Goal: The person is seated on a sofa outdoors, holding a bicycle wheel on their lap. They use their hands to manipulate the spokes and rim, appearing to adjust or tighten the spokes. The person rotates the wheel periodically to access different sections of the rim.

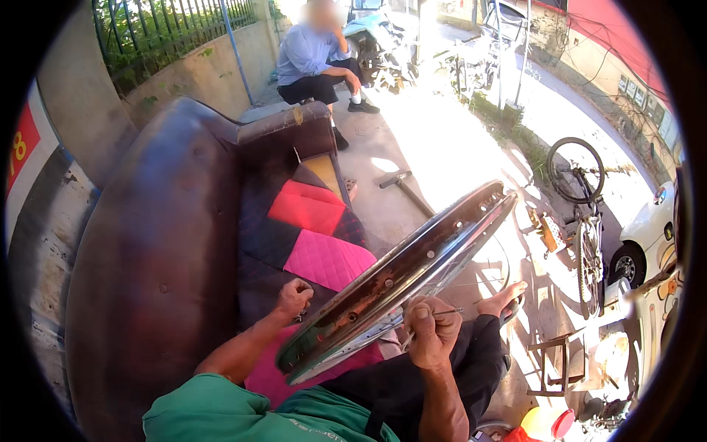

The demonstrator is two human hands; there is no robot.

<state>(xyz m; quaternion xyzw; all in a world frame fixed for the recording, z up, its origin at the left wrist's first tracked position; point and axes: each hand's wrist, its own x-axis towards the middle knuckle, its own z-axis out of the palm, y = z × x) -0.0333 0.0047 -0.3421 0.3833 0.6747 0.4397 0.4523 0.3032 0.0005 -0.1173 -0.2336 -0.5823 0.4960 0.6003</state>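
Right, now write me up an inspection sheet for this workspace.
Surface: brown sofa, scuffed on the armrest, with a patchwork cover.
Job's things: metal wheel rim, tilted over the lap; thin rod.
Clutter: T-shaped tool on the ground; yellow-and-red container, lower right.
Grippers: bare hands; right hand grips the rod; left hand curled left of the rim, contents unclear.
Cables: dark lines, apparently cables, on the far wall.
Surroundings: seated person in light blue; bicycle; white vehicle.

That head-worn fisheye there faces down and ahead. The wheel rim (394, 276) looms close, the seated person (305, 55) well off
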